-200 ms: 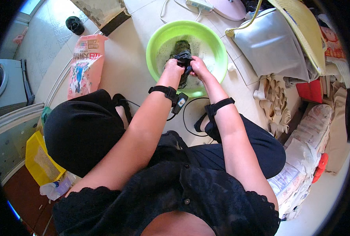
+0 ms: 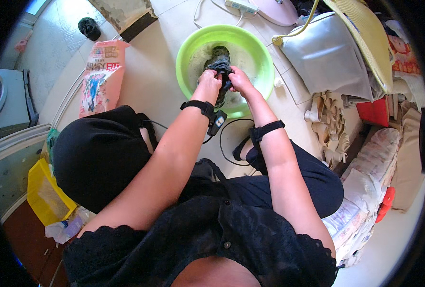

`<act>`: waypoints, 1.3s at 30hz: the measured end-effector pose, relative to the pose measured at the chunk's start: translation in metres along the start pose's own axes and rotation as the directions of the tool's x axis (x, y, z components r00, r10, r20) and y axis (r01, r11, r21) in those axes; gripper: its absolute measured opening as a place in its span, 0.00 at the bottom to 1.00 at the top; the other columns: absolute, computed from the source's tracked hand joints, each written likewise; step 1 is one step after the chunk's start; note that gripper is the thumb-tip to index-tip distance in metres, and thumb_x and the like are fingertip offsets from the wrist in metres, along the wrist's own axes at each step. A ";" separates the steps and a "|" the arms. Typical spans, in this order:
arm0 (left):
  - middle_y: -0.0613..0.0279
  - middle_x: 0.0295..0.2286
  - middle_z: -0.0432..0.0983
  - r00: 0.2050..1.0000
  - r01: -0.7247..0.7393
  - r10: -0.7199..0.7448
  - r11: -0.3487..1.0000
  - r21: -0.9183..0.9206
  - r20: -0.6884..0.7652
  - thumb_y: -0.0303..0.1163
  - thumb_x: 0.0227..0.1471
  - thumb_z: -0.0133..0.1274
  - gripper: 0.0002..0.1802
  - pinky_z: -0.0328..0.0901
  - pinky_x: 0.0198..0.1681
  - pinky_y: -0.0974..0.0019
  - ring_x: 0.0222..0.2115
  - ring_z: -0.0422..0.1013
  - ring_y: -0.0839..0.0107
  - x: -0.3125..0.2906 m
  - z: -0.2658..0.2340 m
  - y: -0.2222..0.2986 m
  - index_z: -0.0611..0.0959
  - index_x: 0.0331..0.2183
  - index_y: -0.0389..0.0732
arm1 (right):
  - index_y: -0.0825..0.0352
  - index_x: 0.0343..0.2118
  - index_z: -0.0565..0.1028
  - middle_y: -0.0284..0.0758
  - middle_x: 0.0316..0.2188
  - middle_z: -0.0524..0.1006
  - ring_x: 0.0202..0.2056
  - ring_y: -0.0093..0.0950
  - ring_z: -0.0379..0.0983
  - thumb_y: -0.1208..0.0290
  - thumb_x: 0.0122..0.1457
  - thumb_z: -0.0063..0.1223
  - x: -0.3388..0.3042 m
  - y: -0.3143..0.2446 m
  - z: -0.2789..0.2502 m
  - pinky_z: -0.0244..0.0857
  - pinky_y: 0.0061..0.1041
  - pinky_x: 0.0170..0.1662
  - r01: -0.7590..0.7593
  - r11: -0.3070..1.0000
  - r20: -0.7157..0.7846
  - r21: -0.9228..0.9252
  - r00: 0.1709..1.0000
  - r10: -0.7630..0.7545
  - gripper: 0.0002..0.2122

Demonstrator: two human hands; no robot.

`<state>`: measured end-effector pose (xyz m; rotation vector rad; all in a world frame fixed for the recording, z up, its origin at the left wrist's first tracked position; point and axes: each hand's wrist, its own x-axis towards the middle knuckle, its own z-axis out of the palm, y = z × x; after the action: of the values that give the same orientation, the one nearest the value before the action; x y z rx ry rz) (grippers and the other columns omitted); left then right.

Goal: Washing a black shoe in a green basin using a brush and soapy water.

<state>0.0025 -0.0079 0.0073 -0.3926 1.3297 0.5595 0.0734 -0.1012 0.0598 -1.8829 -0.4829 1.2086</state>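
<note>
Both sets of fingers are curled tight around a dark wet cloth (image 2: 220,64), the left hand (image 2: 208,80) clamping its near left part and the right hand (image 2: 238,80) gripping it just beside, so the knuckles almost touch. The cloth hangs bunched and upright between them, its upper end rising above the hands and its lower end dipping into the cloudy water of a bright green basin (image 2: 265,62) that sits on the pale tiled floor. Each wrist carries a black strap; a small black device (image 2: 217,122) dangles from the left one, with a thin black cable looping on the floor below the basin.

Left of the basin, well apart, a pink bag (image 2: 101,76) with blue and red print lies flat on the tiles, and a small black object (image 2: 89,27) stands beyond it. Above the basin a white power strip (image 2: 241,6) rests beside a pale pink lid. To the right a grey sheet-like bag (image 2: 328,55) leans under a woven straw hat (image 2: 365,36), with stacked printed white sacks (image 2: 370,191) lower right. A yellow bin (image 2: 43,193) stands at the lower left, by the person's black-clad knee.
</note>
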 end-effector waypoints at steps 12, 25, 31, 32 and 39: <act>0.64 0.37 0.72 0.996 0.012 -0.031 0.977 0.215 0.083 0.37 0.54 0.39 0.10 0.39 0.54 0.40 0.49 0.57 0.59 -0.035 0.003 0.019 0.72 0.36 0.45 | 0.60 0.41 0.72 0.30 0.21 0.71 0.17 0.21 0.66 0.72 0.47 0.49 0.017 0.001 -0.021 0.62 0.21 0.20 -0.058 0.995 0.321 -0.078 0.944 0.080 0.16; 0.57 0.51 0.63 1.000 0.030 -0.028 0.922 0.386 -0.012 0.38 0.45 0.51 0.13 0.33 0.54 0.32 0.54 0.52 0.50 -0.052 -0.002 0.001 0.77 0.36 0.49 | 0.70 0.28 0.74 0.43 0.22 0.75 0.25 0.38 0.73 0.71 0.50 0.43 0.059 0.086 -0.045 0.70 0.30 0.31 -0.040 0.483 -0.021 -0.875 0.999 0.044 0.09; 0.61 0.42 0.71 0.984 0.129 -0.171 0.894 0.428 0.060 0.41 0.46 0.47 0.11 0.35 0.53 0.34 0.46 0.61 0.58 -0.031 -0.005 -0.001 0.76 0.34 0.51 | 0.68 0.30 0.75 0.36 0.25 0.76 0.24 0.27 0.73 0.69 0.51 0.47 0.008 -0.032 -0.022 0.68 0.27 0.28 -0.311 0.947 0.554 0.079 0.803 0.217 0.09; 0.65 0.36 0.73 0.957 0.173 -0.232 0.937 0.303 0.172 0.39 0.46 0.47 0.09 0.36 0.53 0.36 0.41 0.62 0.62 -0.008 -0.011 0.014 0.76 0.32 0.51 | 0.68 0.30 0.75 0.36 0.25 0.76 0.24 0.27 0.73 0.69 0.51 0.47 0.009 -0.050 -0.007 0.68 0.27 0.28 -0.290 0.955 0.575 0.062 0.793 0.203 0.09; 0.63 0.37 0.74 0.982 0.044 -0.113 0.917 0.396 0.151 0.38 0.46 0.46 0.09 0.32 0.53 0.34 0.43 0.66 0.56 -0.041 0.000 -0.008 0.76 0.31 0.46 | 0.64 0.43 0.72 0.49 0.36 0.74 0.38 0.45 0.73 0.72 0.46 0.50 0.041 0.000 -0.048 0.66 0.41 0.43 0.035 0.486 -0.127 -0.873 0.947 -0.295 0.17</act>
<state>0.0014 -0.0203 0.0473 -0.0645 1.2178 0.2417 0.1344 -0.0937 0.0458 -2.7029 -1.2817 0.5349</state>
